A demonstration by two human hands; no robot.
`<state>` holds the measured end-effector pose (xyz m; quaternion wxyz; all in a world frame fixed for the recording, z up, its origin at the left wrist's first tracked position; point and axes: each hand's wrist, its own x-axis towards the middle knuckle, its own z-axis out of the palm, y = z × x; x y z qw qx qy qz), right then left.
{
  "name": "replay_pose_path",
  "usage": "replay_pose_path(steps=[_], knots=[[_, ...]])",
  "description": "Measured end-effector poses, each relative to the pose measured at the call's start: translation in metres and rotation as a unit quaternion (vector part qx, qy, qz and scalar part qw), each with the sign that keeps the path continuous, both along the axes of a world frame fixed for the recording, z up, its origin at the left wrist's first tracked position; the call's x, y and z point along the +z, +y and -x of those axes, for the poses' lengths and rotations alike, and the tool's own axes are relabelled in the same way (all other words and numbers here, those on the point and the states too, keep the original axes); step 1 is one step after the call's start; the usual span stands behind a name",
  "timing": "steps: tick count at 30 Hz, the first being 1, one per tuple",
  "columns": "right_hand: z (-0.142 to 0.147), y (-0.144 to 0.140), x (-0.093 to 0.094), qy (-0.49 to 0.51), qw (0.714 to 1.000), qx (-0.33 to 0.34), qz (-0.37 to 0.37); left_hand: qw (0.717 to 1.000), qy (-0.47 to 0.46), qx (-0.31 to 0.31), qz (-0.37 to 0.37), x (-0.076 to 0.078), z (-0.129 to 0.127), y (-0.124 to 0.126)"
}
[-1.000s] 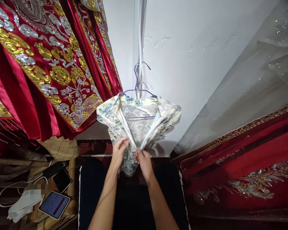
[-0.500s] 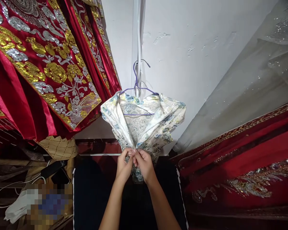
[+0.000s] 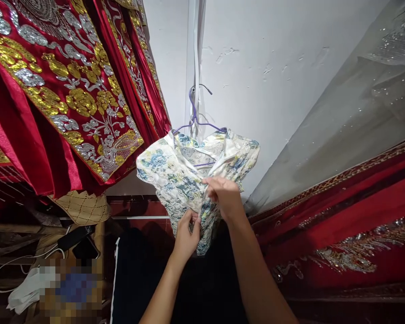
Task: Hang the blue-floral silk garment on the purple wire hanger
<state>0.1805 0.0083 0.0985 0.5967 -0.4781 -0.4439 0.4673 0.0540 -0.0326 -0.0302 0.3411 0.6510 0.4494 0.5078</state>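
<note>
A small cream garment with blue and yellow flowers [image 3: 175,173] hangs on a purple wire hanger [image 3: 197,122] hooked to a white strip on the wall. My left hand [image 3: 186,236] pinches the garment's front edge low down. Higher up, my right hand [image 3: 224,194] grips the front flap near the middle, just under the collar. The two front panels lie closed over each other.
Red robes with gold and silver embroidery [image 3: 64,90] hang at the left. More red embroidered cloth [image 3: 344,229] and a sheer sequinned veil [image 3: 357,112] lie at the right. A woven hat [image 3: 83,208], a white cable [image 3: 10,267] and a white cloth [image 3: 25,290] sit lower left.
The garment's open front has been drawn closed. My right hand rose from the bottom edge to the middle of the front; my left hand stayed low on the edge.
</note>
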Motion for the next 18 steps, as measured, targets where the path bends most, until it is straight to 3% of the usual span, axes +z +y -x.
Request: replay_pose_path(steps=[6, 11, 14, 18], knots=[[0.004, 0.031, 0.064, -0.013, 0.993, 0.037, -0.109, 0.998, 0.055, -0.025, -0.022, 0.003, 0.006, -0.006], [0.012, 0.038, 0.084, 0.0, 0.986, 0.026, -0.164, 0.992, 0.105, -0.069, -0.023, 0.018, 0.014, -0.003], [0.015, 0.032, 0.082, 0.002, 0.984, 0.027, -0.178, 0.992, 0.072, -0.096, -0.048, 0.052, 0.022, 0.016], [0.015, 0.02, 0.079, -0.02, 0.983, 0.03, -0.178, 0.983, -0.019, -0.017, -0.183, 0.13, 0.033, 0.049]])
